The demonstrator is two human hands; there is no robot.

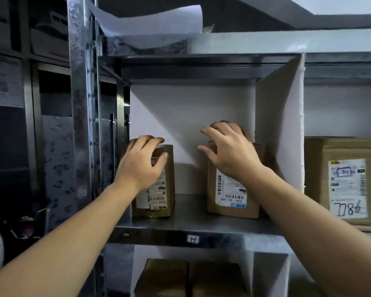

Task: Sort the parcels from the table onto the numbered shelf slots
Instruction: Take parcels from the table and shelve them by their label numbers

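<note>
Two small brown cardboard parcels stand upright in one metal shelf slot (189,211). The left parcel (159,198) carries a white label reading 502B; my left hand (140,163) grips its top edge, fingers curled over the far side and thumb on the front. The right parcel (231,200) has a label reading 530-D5 069. My right hand (227,148) lies on its top with fingers spread and slightly bent; whether they clasp it I cannot tell. A small tag marked H (192,239) is stuck on the shelf's front lip.
A white divider panel (281,125) closes the slot on the right. Beyond it stands a larger brown box (321,179) with a handwritten label. Two more boxes (191,279) sit on the shelf below. A steel upright (80,103) bounds the left side.
</note>
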